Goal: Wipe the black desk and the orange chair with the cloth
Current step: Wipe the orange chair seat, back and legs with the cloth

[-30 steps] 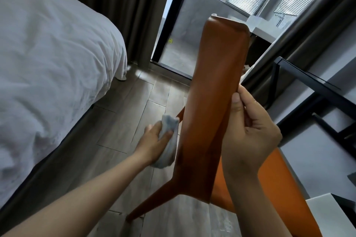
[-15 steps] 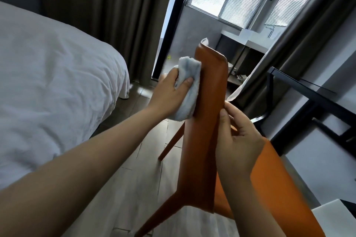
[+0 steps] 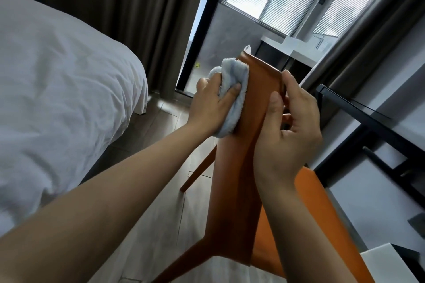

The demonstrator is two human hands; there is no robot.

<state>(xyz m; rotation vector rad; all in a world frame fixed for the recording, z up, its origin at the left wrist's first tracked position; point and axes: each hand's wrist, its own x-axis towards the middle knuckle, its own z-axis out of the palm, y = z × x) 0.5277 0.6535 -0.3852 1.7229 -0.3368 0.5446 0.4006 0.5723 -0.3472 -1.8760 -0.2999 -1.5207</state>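
Observation:
The orange chair (image 3: 239, 167) stands in the middle, its tall backrest facing me and its seat to the right. My left hand (image 3: 211, 103) presses a bunched pale blue cloth (image 3: 74, 85) against the left side of the backrest near its top. My right hand (image 3: 289, 135) grips the backrest's right edge just below the top, thumb on the back face. The black desk (image 3: 358, 119) shows at the right as a thin dark top on a black frame against the wall.
A bed with white bedding (image 3: 57, 89) fills the left. Dark curtains (image 3: 128, 14) hang behind it, beside a black-framed glass door (image 3: 197, 37). Wood-look floor (image 3: 165, 145) runs between bed and chair. A white block (image 3: 395, 264) sits at the bottom right.
My left hand has carried the cloth from low beside the backrest up to its top left side. My right hand has slid higher along the right edge.

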